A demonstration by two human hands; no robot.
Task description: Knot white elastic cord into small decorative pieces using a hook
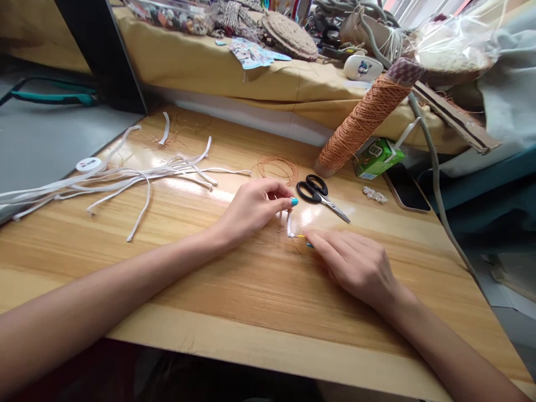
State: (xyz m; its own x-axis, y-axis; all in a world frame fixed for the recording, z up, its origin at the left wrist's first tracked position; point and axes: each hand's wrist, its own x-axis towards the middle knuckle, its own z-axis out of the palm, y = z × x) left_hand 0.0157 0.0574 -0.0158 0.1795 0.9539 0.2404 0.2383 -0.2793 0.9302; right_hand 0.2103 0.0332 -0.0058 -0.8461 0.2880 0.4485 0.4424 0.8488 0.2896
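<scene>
From the pinched fingertips of the left hand (253, 206) runs a white cord (289, 224); at its end, the right hand (360, 265) clamps a yellow tool (300, 237) between its fingers.

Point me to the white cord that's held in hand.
It's the short white cord hanging at the fingertips of the left hand; the other white cords lie farther left on the table, touched by neither hand.
</scene>
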